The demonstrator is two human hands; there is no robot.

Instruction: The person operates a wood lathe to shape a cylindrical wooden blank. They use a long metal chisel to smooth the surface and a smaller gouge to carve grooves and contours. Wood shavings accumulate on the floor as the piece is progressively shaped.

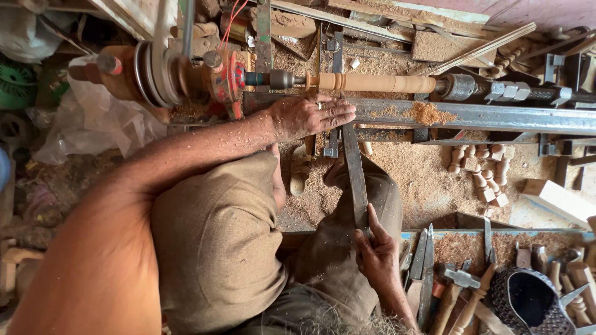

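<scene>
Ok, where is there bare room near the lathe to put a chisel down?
The sawdust-covered floor between the steel lathe bed and the tool tray is open, bordered on the right by the small turned wooden pieces. The bed's flat top right of the left hand holds only shavings. The tool tray beside the right hand is crowded with chisels and hammers.

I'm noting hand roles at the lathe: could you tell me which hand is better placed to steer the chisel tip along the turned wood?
Probably the left hand: it lies over the chisel beside the wooden spindle. The right hand grips the far handle end.
</scene>
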